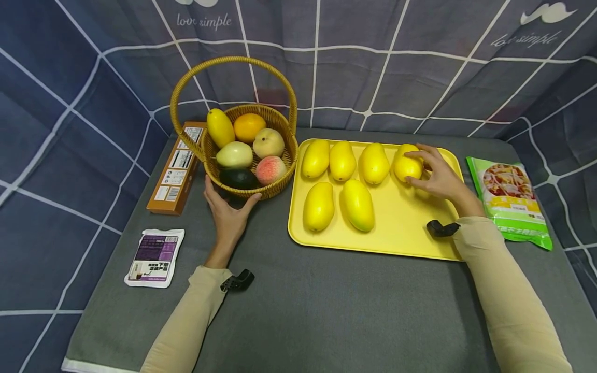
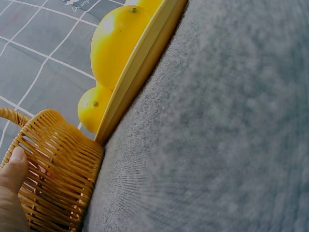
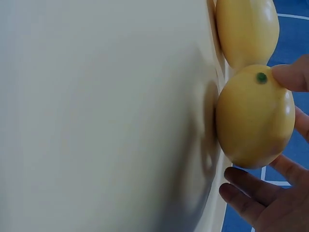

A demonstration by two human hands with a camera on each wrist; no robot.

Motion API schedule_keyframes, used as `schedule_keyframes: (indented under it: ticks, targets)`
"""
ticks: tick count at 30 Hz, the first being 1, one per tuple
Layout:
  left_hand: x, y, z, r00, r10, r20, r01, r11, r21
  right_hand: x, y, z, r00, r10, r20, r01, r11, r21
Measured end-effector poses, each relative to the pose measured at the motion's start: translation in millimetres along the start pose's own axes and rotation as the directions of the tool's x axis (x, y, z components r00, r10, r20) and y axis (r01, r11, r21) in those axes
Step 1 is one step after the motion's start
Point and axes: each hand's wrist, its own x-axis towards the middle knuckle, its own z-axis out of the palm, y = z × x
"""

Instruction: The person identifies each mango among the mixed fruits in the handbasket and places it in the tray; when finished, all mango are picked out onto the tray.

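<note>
In the head view my right hand (image 1: 436, 173) grips a yellow mango (image 1: 407, 165) at the back right of the yellow tray (image 1: 396, 228). The right wrist view shows thumb and fingers about this mango (image 3: 256, 118), its green stem spot showing. More mangoes (image 1: 358, 205) lie on the tray, in a back row and a front pair. My left hand (image 1: 228, 215) rests against the front of a wicker basket (image 1: 290, 142), thumb and fingers spread along its side. In the left wrist view the thumb (image 2: 15, 169) touches the woven wall; the other fingers are out of sight.
Inside the basket are a peach (image 1: 270, 170), a dark green fruit (image 1: 239, 178) and several other fruits; its handle (image 1: 233, 59) stands upright. A brown box (image 1: 173, 178) and a white-purple pouch (image 1: 155, 258) lie left. A green food bag (image 1: 510, 199) lies right of the tray.
</note>
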Motion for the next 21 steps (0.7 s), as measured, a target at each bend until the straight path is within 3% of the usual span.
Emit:
schedule_keyframes:
  ticks: [14,21]
  targets:
    - [1.0,-0.8,-1.1,1.000,0.010,-0.010,-0.010,1.000,0.003,1.1,1.7,0.4,1.000,-0.003,0.030,0.003,1.000,0.002]
    - [-0.2,0.3,-0.2,1.000,-0.024,0.006,0.023,1.000,0.011,-2.9,0.4,-2.4,1.000,-0.008,0.028,0.009,0.999,-0.045]
